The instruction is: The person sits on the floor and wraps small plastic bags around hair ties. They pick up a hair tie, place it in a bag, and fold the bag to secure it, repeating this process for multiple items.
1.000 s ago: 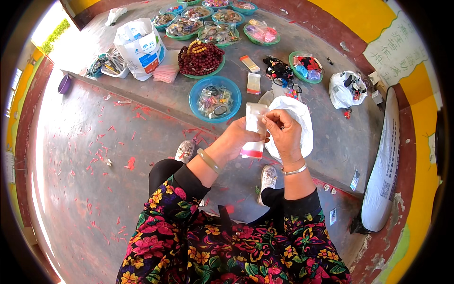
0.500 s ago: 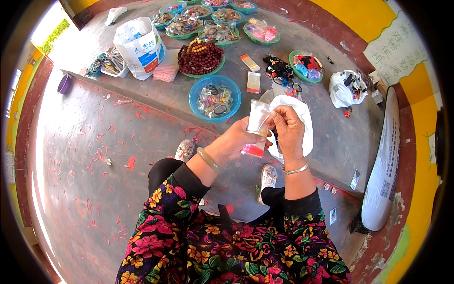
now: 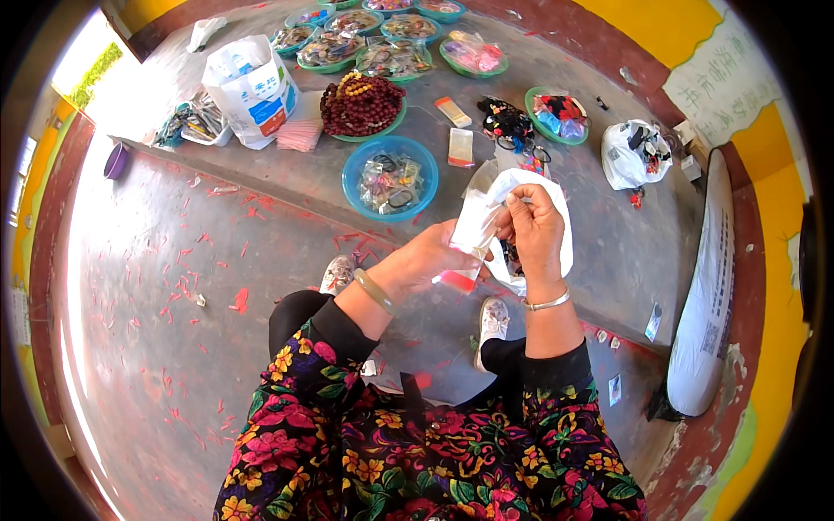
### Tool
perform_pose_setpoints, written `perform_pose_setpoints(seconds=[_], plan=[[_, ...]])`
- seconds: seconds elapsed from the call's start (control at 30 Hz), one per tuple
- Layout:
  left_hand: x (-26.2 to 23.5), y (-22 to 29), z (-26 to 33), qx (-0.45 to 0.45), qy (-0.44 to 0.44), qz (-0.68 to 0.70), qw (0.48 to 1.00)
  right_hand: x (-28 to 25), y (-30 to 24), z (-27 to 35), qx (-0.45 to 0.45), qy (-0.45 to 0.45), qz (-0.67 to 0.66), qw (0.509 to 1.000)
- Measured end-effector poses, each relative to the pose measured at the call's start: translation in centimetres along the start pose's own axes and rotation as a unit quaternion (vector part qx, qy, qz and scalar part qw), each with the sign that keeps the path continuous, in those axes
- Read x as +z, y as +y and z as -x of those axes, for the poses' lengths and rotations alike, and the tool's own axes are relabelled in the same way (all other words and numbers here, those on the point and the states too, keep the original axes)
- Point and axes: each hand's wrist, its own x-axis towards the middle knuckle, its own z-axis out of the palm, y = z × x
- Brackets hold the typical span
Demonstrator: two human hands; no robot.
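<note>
My left hand [image 3: 426, 259] is closed round a small clear plastic bag [image 3: 473, 229] with a red lower end, held over the step edge. At the bag's upper edge my right hand [image 3: 539, 230] is closed in a pinch, thumb against forefinger. Whether it grips the bag's film or some small thing is too fine to make out. Right behind the hands lies a white plastic bag [image 3: 560, 247] with its mouth spread and dark small items inside, partly hidden by my right hand. A blue basin [image 3: 350, 191] of small packed trinkets stands just beyond my left hand.
Green and blue basins of packed goods stand farther back, with dark red bead strings [image 3: 360, 108] in one. A printed carrier bag [image 3: 252, 95] is at the left. Two small packets [image 3: 460, 148], black items [image 3: 504, 122] and a filled white bag [image 3: 627, 156] lie rightward. Red scraps litter the floor.
My right fingers have risen slightly, and the clear bag's top now leans more toward them. The left hand keeps its hold. The whole view has shifted a little.
</note>
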Motion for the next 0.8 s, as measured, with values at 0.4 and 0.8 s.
perform_pose_setpoints(seconds=[0.4, 0.8], plan=[[-0.8, -1.1, -0.7, -0.004, 0.081, -0.029, 0.996, -3.7, -0.2, -1.1, 0.051, 0.172, -0.058, 0.982], [-10.5, -15.8, -5.5, -0.131, 0.349, -0.025, 0.928, -4.9, -0.7, -0.9, 0.071, 0.125, -0.144, 0.979]])
